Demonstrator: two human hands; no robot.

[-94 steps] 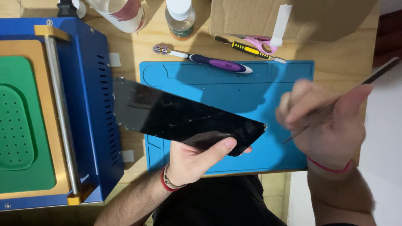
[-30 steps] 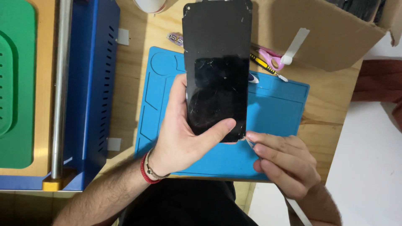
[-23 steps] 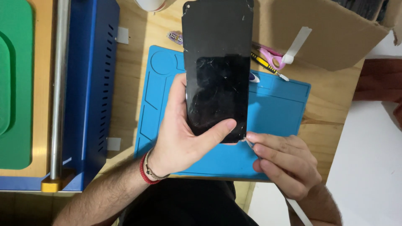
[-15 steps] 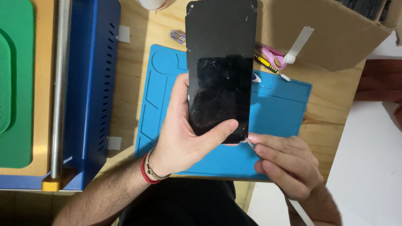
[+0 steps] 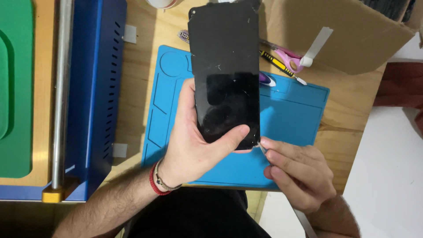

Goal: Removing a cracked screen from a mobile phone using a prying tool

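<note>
My left hand (image 5: 194, 145) grips a black phone screen panel (image 5: 225, 70) from below, thumb across its lower end, holding it upright above the blue work mat (image 5: 291, 110). The glass looks scratched and chipped at the lower right corner. My right hand (image 5: 297, 174) is closed around a thin metal tool (image 5: 262, 148), whose tip touches that lower right corner of the panel. Red and beaded bands circle my left wrist.
A blue machine (image 5: 94, 97) with a green pad (image 5: 15, 88) and a steel roller stands at the left. Behind the mat lie a yellow-black screwdriver (image 5: 275, 63), pink scissors (image 5: 291, 57) and a cardboard box (image 5: 335, 31). A white surface (image 5: 387, 176) lies at the right.
Three seconds ago the panel lay flat across the mat and my right hand was away from it. Now the panel stands upright and the tool tip is at its lower right corner.
</note>
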